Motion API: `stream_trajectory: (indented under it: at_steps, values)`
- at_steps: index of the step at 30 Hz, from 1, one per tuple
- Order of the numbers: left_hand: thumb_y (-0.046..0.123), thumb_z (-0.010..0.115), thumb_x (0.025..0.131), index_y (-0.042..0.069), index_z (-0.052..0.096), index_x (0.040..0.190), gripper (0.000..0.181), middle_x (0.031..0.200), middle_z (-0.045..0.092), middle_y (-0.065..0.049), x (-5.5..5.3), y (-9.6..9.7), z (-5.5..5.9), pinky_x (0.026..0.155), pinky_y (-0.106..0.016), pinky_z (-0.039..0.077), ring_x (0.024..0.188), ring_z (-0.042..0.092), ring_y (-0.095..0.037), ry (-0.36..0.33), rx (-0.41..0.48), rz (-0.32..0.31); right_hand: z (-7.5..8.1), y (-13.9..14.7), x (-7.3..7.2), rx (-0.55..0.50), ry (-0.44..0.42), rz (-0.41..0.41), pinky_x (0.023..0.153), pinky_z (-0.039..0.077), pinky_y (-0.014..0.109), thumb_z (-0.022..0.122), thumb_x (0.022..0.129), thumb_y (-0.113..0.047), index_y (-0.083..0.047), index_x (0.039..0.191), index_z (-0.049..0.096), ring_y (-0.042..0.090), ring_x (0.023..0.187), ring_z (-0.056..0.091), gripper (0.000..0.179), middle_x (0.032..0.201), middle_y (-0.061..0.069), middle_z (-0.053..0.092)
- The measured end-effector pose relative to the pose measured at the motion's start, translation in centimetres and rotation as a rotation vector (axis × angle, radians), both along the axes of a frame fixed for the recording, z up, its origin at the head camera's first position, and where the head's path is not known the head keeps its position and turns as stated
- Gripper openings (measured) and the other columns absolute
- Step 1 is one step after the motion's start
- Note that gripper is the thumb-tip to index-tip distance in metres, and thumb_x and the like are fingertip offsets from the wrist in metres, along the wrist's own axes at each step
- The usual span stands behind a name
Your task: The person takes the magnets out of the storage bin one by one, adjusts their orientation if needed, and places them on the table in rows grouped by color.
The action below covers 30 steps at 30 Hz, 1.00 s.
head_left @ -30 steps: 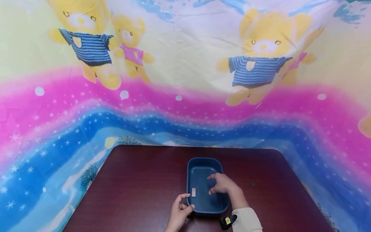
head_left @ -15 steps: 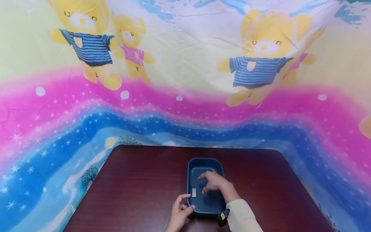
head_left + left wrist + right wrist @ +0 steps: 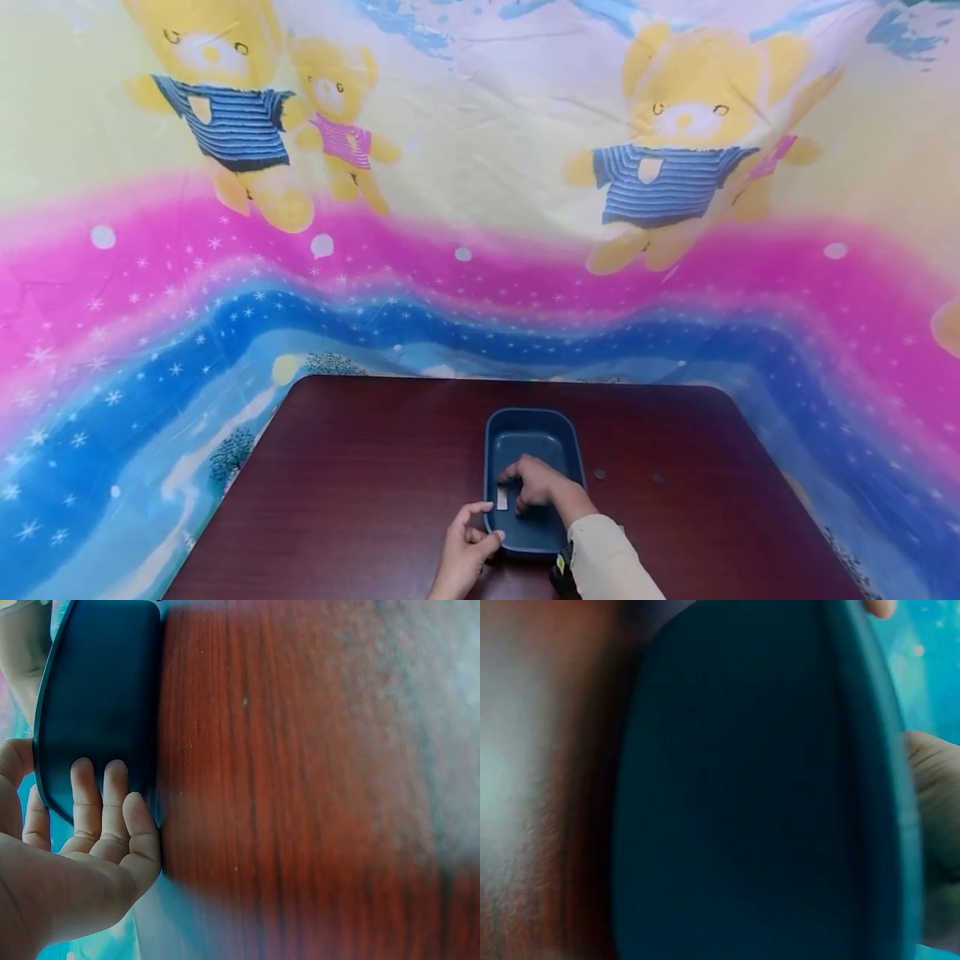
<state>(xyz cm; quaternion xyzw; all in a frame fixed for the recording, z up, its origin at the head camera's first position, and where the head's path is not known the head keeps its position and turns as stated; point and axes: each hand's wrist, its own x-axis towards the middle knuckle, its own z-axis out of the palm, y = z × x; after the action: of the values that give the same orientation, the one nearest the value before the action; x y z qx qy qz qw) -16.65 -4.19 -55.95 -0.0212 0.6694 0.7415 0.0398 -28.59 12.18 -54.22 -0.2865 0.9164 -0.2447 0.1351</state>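
A dark blue rectangular box (image 3: 534, 421) with rounded corners stands on the table. On its floor, near the left wall, lies a small pale rectangular piece (image 3: 502, 498); its kind is too small to tell. My left hand (image 3: 462, 550) touches the box's left side, index finger and thumb at the rim. In the left wrist view the other fingers (image 3: 86, 799) lie nearly straight along the outer wall. My right hand (image 3: 542, 486) reaches into the box, index finger by the piece's far end and thumb to its right, apart from each other. The right wrist view shows mostly the box's outer wall (image 3: 735, 787).
The box rests on a dark red-brown wooden table (image 3: 375, 467). Two small dark round spots (image 3: 599, 474) show on the table to its right. A printed cloth (image 3: 465, 167) with bears hangs behind. A black device (image 3: 561, 571) sits at my right wrist.
My right hand has moved left inside the box, from its right side to beside the pale piece. The left hand, the box and the piece have stayed in place.
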Motion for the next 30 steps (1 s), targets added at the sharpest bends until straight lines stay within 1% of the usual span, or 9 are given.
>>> stream_trajectory:
  at_steps: [3, 7, 9, 11, 15, 18, 24, 26, 30]
  values:
    - [0.0, 0.067, 0.078, 0.0, 0.053, 0.119, 0.044, 0.054, 0.047, -0.001, -0.4, 0.0, -1.2, 0.04, -0.02, 0.032, 0.046, 0.042, -0.011, -0.006, -0.008, 0.004, -0.8, 0.0, 0.0, 0.021, 0.023, -0.011, 0.066, 0.042, 0.028, 0.081, 0.058, -0.002, -0.015, 0.109, 0.071, 0.015, 0.08, 0.045, 0.054, 0.095, 0.003, 0.05]
    - [0.0, 0.068, 0.077, 0.001, 0.053, 0.12, 0.045, 0.054, 0.048, -0.001, -0.3, 0.1, -1.6, 0.04, -0.02, 0.033, 0.047, 0.045, -0.012, -0.001, -0.009, 0.003, -1.5, 0.0, 0.1, 0.036, 0.047, -0.018, 0.063, 0.039, 0.026, 0.081, 0.056, -0.002, -0.019, 0.109, 0.071, 0.015, 0.076, 0.041, 0.056, 0.093, 0.002, 0.046]
    - [0.0, 0.068, 0.077, 0.001, 0.053, 0.119, 0.045, 0.054, 0.048, -0.001, -0.3, 0.1, -1.6, 0.04, -0.02, 0.033, 0.047, 0.044, -0.012, 0.002, -0.008, 0.006, -1.7, 0.0, 0.0, 0.009, 0.047, -0.02, 0.063, 0.039, 0.026, 0.081, 0.056, -0.002, -0.018, 0.107, 0.072, 0.015, 0.076, 0.042, 0.055, 0.092, 0.003, 0.048]
    - [0.0, 0.069, 0.076, 0.001, 0.053, 0.12, 0.046, 0.054, 0.048, 0.0, -0.3, 0.1, -1.6, 0.039, -0.02, 0.032, 0.046, 0.043, -0.011, 0.004, -0.009, 0.011, -1.9, 0.1, -0.1, -0.042, 0.043, -0.025, 0.064, 0.042, 0.025, 0.081, 0.056, -0.001, -0.015, 0.104, 0.073, 0.015, 0.078, 0.048, 0.05, 0.093, 0.003, 0.057]
    - [0.001, 0.069, 0.076, 0.002, 0.053, 0.12, 0.047, 0.053, 0.047, 0.0, -0.4, 0.0, -1.6, 0.039, -0.019, 0.031, 0.046, 0.042, -0.011, 0.013, -0.015, 0.018, -2.4, 0.2, -0.4, -0.136, 0.046, -0.037, 0.066, 0.046, 0.025, 0.082, 0.059, -0.003, -0.012, 0.094, 0.075, 0.012, 0.08, 0.057, 0.036, 0.088, -0.003, 0.068]
    - [0.0, 0.069, 0.076, 0.001, 0.053, 0.119, 0.046, 0.054, 0.047, 0.0, -0.4, 0.1, -1.5, 0.039, -0.02, 0.032, 0.047, 0.043, -0.012, 0.016, -0.021, 0.018, -2.6, 0.5, -0.4, -0.162, 0.07, -0.039, 0.068, 0.046, 0.026, 0.083, 0.06, -0.008, -0.012, 0.09, 0.075, 0.011, 0.08, 0.057, 0.031, 0.084, -0.005, 0.067]
    - [-0.003, 0.066, 0.077, -0.001, 0.053, 0.118, 0.043, 0.054, 0.048, -0.001, 0.0, 0.2, -0.7, 0.039, -0.02, 0.033, 0.047, 0.044, -0.013, 0.01, -0.019, 0.01, -2.9, 0.7, -0.1, -0.181, 0.088, 0.003, 0.071, 0.043, 0.025, 0.083, 0.06, -0.009, -0.015, 0.099, 0.075, 0.011, 0.084, 0.051, 0.041, 0.091, -0.006, 0.068]
    - [-0.003, 0.067, 0.077, -0.002, 0.052, 0.118, 0.043, 0.054, 0.048, -0.002, 0.0, 0.3, -0.4, 0.039, -0.02, 0.033, 0.046, 0.043, -0.013, 0.009, -0.016, 0.012, -3.0, 0.8, 0.0, -0.21, 0.082, 0.003, 0.07, 0.044, 0.024, 0.083, 0.059, -0.007, -0.014, 0.094, 0.076, 0.01, 0.081, 0.052, 0.036, 0.087, -0.006, 0.069]
    - [-0.002, 0.067, 0.078, 0.0, 0.052, 0.119, 0.044, 0.054, 0.048, -0.002, 0.0, 0.2, -0.7, 0.038, -0.02, 0.032, 0.045, 0.042, -0.012, 0.007, -0.019, 0.014, -3.1, 0.8, 0.3, -0.246, 0.046, -0.079, 0.063, 0.042, 0.024, 0.084, 0.06, -0.01, -0.012, 0.078, 0.074, 0.01, 0.073, 0.05, 0.021, 0.079, -0.004, 0.061]
